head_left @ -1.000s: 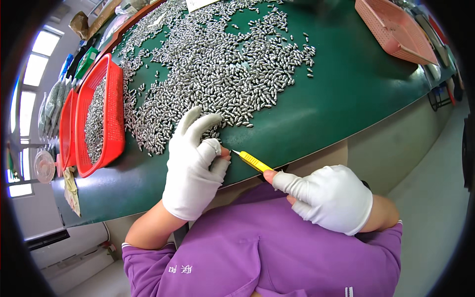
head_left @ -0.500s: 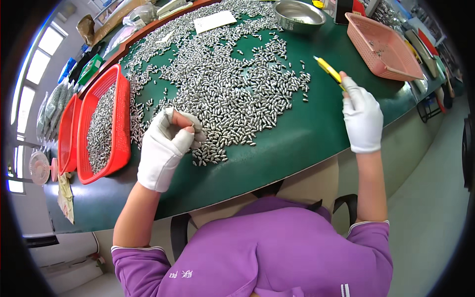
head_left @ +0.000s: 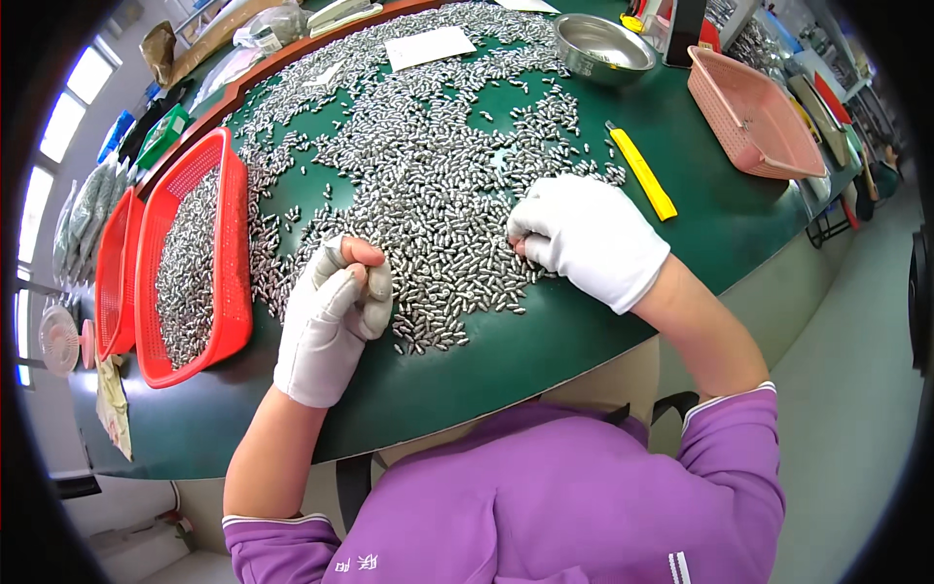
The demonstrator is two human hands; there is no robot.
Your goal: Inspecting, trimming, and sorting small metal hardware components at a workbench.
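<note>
A wide spread of small silver metal pieces (head_left: 428, 209), oblong in shape, covers much of the green table. My left hand (head_left: 336, 316), in a white glove with bare thumb and index tips, is raised at the near left edge of the spread. Its fingers are curled and pinched together; whatever they hold is too small to make out. At the right edge of the spread, my gloved right hand (head_left: 589, 234) is palm down with its fingers bent together at the metal pieces. Its fingertips are partly hidden. A yellow utility knife (head_left: 644, 173) lies on the table beyond my right hand.
On the left, a red plastic basket (head_left: 236, 282) holds more silver pieces, with another red basket (head_left: 115, 282) beside it. A steel bowl (head_left: 605, 60) and a pink basket (head_left: 754, 117) stand at the far right. White paper (head_left: 428, 47) lies on the pieces at the back.
My right hand has let go of the yellow utility knife, which now lies on the table, and moved left to the metal pieces. My left hand stays pinched, slightly nearer to me.
</note>
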